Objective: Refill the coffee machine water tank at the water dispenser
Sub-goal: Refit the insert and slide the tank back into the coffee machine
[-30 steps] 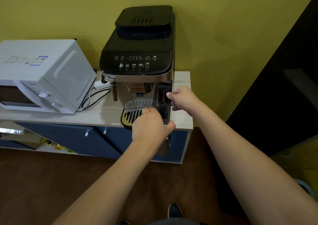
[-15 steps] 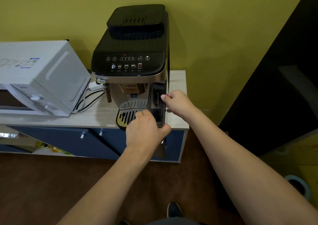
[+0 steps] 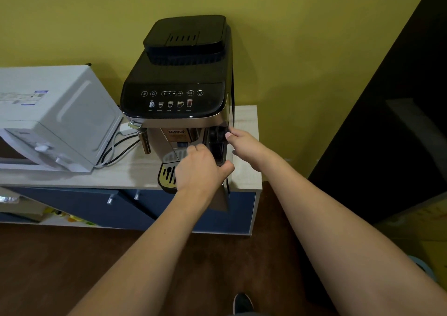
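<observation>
A yellow wall backs a pale wooden table [image 3: 246, 122] set over blue cabinet doors, with a white microwave [image 3: 53, 117] on the left and the coffee machine [image 3: 179, 93] standing at the table's right end. The water tank [image 3: 219, 146] sits in the machine's front right corner, dark and narrow, seemingly partly drawn forward past the table edge. The left hand [image 3: 202, 168] is curled around the tank's lower front, thumb hooked on its right side, likely to carry the weight as it slides out. The right hand [image 3: 244, 144] has its fingertips against the tank's upper right edge, probably to steady or guide it; whether it truly grips I cannot tell. To the right only a narrow strip of bare table remains before the edge, then open floor. Nothing blocks a pull straight toward the person, though the drip tray [image 3: 167, 174] lies just beside the left hand.
</observation>
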The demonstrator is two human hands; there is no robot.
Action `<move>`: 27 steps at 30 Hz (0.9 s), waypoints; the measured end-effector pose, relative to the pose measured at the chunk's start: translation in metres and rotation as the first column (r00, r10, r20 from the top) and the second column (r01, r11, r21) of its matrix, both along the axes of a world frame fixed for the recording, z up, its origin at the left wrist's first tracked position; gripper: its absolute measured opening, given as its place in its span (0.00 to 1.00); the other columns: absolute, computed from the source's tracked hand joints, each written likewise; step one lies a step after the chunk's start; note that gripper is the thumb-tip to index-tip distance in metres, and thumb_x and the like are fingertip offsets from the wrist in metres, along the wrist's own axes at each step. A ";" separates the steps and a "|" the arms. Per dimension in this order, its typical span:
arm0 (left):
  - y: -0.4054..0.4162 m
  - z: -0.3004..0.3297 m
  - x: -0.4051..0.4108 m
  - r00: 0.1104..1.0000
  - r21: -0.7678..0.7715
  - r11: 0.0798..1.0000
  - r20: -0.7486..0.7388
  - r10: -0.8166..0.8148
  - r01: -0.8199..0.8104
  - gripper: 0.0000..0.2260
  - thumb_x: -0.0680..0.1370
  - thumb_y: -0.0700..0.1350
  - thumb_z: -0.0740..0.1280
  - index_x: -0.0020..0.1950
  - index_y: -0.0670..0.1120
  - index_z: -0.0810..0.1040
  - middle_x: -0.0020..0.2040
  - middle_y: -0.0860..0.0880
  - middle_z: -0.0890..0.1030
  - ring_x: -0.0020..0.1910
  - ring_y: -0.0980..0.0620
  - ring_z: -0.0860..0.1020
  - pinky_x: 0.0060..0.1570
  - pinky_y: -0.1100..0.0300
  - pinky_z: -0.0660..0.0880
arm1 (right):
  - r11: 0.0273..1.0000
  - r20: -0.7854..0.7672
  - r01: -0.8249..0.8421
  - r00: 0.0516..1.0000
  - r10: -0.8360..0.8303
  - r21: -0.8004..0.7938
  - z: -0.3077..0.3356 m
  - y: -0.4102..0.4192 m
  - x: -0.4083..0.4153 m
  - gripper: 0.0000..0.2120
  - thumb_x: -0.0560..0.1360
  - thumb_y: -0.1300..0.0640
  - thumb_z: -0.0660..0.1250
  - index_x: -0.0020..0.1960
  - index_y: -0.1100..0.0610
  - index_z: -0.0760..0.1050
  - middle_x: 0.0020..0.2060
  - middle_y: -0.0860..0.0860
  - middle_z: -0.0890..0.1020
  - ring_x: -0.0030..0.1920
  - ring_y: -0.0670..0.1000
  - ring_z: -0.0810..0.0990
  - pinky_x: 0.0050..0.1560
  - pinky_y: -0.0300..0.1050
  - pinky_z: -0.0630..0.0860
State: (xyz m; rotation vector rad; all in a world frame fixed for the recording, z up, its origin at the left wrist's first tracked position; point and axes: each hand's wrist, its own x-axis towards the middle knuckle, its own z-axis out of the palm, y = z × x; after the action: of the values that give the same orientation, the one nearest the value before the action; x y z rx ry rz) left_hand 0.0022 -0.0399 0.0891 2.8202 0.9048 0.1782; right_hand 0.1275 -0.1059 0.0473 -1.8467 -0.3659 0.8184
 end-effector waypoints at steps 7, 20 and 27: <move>0.005 -0.008 -0.012 0.998 -0.115 0.992 -0.022 -0.052 0.049 0.31 0.71 0.60 0.67 0.65 0.41 0.69 0.59 0.42 0.72 0.56 0.44 0.73 0.47 0.55 0.69 | 0.999 -0.029 0.032 0.999 -0.032 0.024 0.003 0.005 0.009 0.24 0.83 0.51 0.55 0.78 0.54 0.60 0.76 0.53 0.67 0.75 0.55 0.64 0.75 0.57 0.62; 0.005 -0.013 -0.004 0.996 -0.095 0.995 0.087 -0.014 0.022 0.30 0.72 0.61 0.67 0.65 0.41 0.71 0.59 0.43 0.73 0.56 0.44 0.73 0.45 0.58 0.67 | 0.995 0.022 0.087 0.996 -0.086 -0.043 0.022 0.000 -0.003 0.20 0.83 0.49 0.56 0.67 0.61 0.73 0.64 0.57 0.78 0.62 0.56 0.76 0.68 0.55 0.71; 0.023 -0.014 -0.012 0.988 -0.211 0.966 0.070 -0.139 0.151 0.33 0.68 0.66 0.67 0.68 0.49 0.69 0.62 0.49 0.72 0.60 0.50 0.72 0.54 0.57 0.72 | 0.994 0.094 0.079 0.992 -0.086 0.075 0.018 -0.033 -0.034 0.15 0.81 0.58 0.62 0.66 0.59 0.76 0.50 0.49 0.83 0.55 0.49 0.81 0.65 0.54 0.75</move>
State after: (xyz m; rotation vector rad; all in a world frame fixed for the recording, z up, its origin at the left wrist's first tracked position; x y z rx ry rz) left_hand -0.0099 -0.0171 0.0756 2.6519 0.6593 0.1278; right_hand 0.0934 -0.1391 0.0653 -1.8263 -0.3728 0.6528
